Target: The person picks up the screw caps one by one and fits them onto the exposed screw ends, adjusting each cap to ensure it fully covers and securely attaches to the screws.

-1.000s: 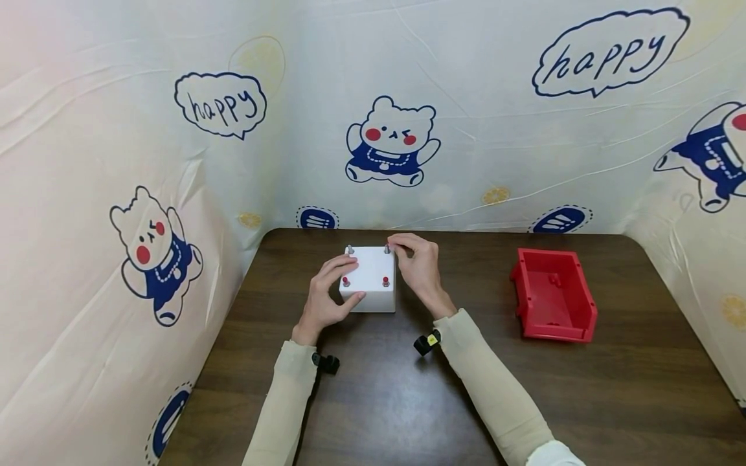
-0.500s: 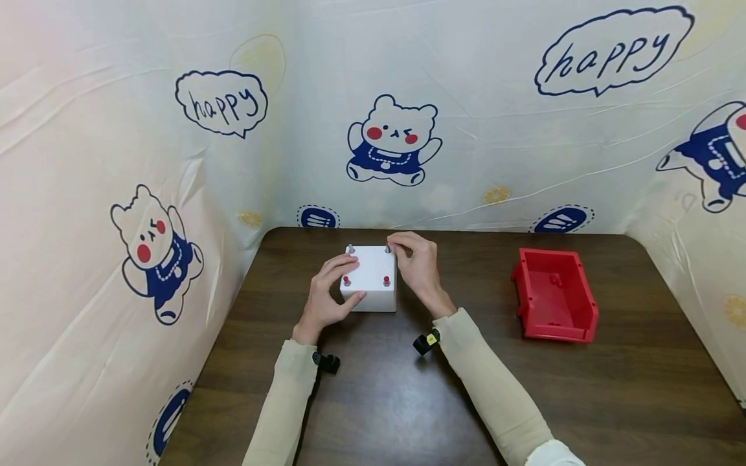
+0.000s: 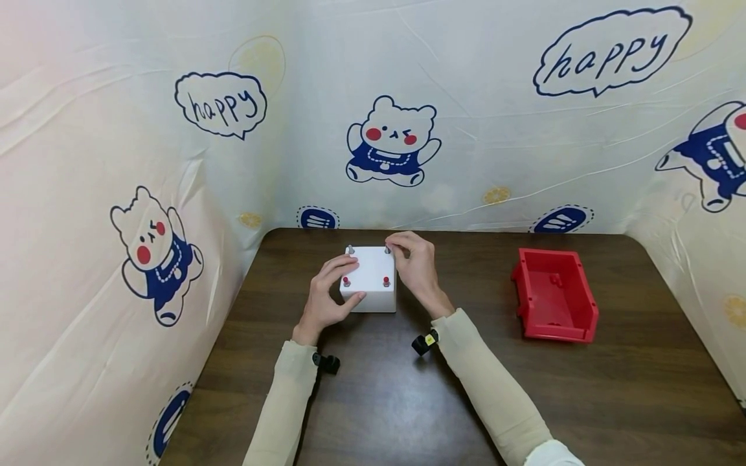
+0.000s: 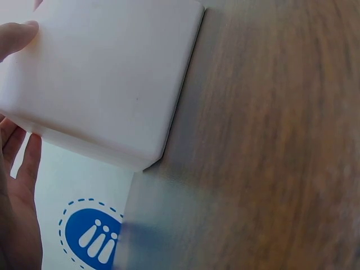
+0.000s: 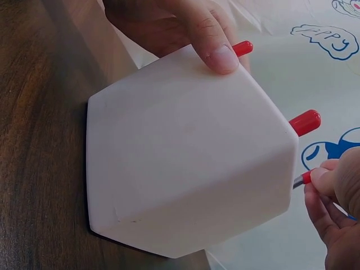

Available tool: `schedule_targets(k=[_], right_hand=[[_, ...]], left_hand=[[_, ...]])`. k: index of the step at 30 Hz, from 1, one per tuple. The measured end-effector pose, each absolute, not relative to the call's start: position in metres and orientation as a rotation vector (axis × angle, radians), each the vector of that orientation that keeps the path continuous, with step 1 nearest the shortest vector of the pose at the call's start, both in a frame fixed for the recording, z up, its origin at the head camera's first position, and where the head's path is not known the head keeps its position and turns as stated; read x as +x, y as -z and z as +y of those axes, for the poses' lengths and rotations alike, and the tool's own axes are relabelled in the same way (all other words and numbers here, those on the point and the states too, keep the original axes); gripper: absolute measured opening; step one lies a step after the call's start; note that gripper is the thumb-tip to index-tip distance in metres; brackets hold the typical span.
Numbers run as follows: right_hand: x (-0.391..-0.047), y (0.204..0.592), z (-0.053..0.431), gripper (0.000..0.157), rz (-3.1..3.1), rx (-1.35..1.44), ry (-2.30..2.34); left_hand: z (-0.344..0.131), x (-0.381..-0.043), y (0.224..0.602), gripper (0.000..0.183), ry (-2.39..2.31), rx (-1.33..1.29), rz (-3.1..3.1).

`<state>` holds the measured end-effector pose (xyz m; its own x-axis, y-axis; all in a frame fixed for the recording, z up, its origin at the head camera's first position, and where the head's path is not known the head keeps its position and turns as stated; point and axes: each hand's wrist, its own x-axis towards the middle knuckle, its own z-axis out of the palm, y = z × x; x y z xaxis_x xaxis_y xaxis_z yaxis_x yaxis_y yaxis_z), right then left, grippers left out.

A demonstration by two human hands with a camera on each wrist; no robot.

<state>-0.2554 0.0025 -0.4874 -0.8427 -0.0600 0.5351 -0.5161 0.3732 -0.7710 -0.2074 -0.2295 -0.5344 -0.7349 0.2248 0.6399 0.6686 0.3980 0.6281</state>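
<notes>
A white box [image 3: 373, 268] stands near the back edge of the table, with a small toggle switch at each top corner. Red caps cover the front left lever [image 3: 346, 281] and the front right lever [image 3: 386, 281]; the back left lever [image 3: 350, 250] looks bare grey metal. My left hand [image 3: 324, 299] grips the box from its left, the thumb [image 5: 222, 58] against the front face and the fingers over the left side. With thumb and fingertips my right hand [image 3: 416, 266] pinches a red cap [image 5: 306, 178] on the grey lever at the back right corner.
To the right on the dark wooden table [image 3: 466, 401] sits a red plastic bin [image 3: 556, 330]. A printed cloth [image 3: 454, 77] with bears and "happy" bubbles hangs behind the table and at both sides.
My right hand has shifted very slightly to the left, still pinching at the back right switch. My left hand and the box have kept their places.
</notes>
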Motion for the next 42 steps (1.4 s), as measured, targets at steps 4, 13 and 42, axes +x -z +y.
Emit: schedule_targets(k=[4,13,42], right_hand=[[-0.255,0.487,0.002,0.015,-2.22,0.507,-1.464],[-0.255,0.487,0.002,0.015,-2.221,0.514,-1.462],[-0.254,0.489,0.003,0.016,-2.234,0.531,-1.442]], left_hand=[[-0.229,-0.206,0.531,0.06,1.291,-0.769,-2.199],[-0.238,-0.213,0.544,0.062,1.269,-0.767,-2.234],[-0.225,-0.198,0.518,0.057,1.302,-0.775,-2.199]])
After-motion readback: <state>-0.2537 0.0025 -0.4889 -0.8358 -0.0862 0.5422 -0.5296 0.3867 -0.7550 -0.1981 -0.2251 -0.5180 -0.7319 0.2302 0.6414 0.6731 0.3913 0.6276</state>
